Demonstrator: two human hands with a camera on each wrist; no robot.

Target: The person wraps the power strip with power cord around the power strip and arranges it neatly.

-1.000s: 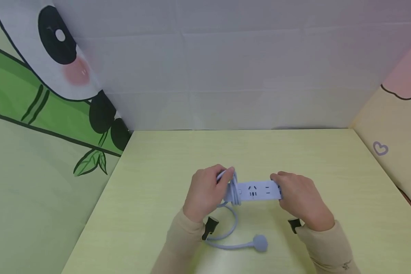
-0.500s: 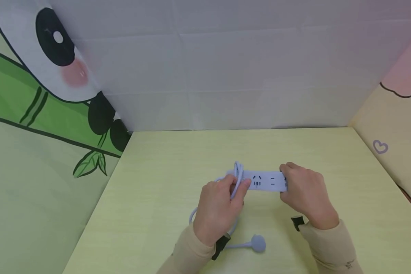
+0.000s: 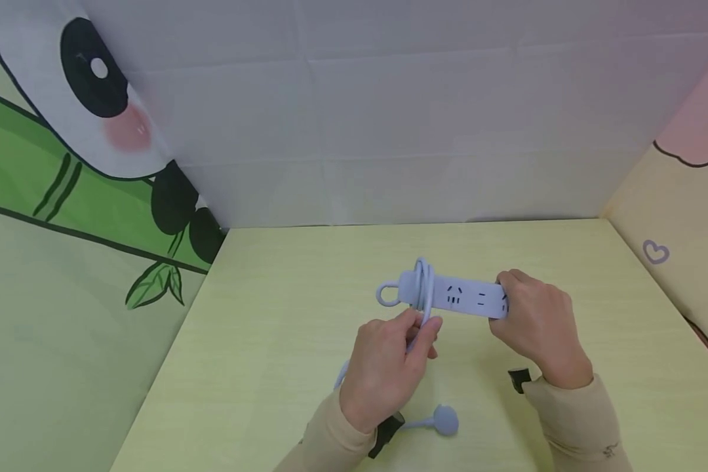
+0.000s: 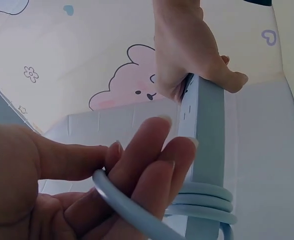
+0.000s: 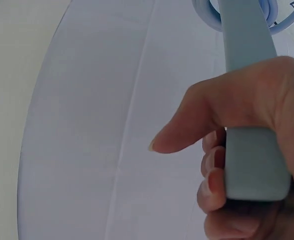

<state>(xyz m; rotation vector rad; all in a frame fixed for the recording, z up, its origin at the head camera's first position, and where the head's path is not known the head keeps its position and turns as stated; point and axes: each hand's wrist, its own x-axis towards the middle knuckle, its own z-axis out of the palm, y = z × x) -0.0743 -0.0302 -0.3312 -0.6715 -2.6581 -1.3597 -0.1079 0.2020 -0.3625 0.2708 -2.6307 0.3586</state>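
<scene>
A white power strip [image 3: 466,296] is held up above the table, its socket face toward me in the head view. My right hand [image 3: 537,324] grips its right end, fingers wrapped round the body, as the right wrist view shows. Several turns of the cord [image 3: 426,288] circle the strip's left part, and a small loop sticks out past that end. Just below these turns, my left hand [image 3: 386,367] pinches the cord between thumb and fingers. In the left wrist view the pinched cord [image 4: 132,212] runs across the fingers. A round plug [image 3: 446,419] lies on the table.
The pale wooden table [image 3: 259,367] meets a grey-white back panel [image 3: 389,131]. A printed panel [image 3: 53,295] stands on the left and another [image 3: 672,216] on the right. Part of the cord passes behind my left forearm [image 3: 330,436].
Both hands and the power strip have moved up and right, and the strip now tilts slightly. My left hand has come from the strip's left end to below it, drawing the cord down.
</scene>
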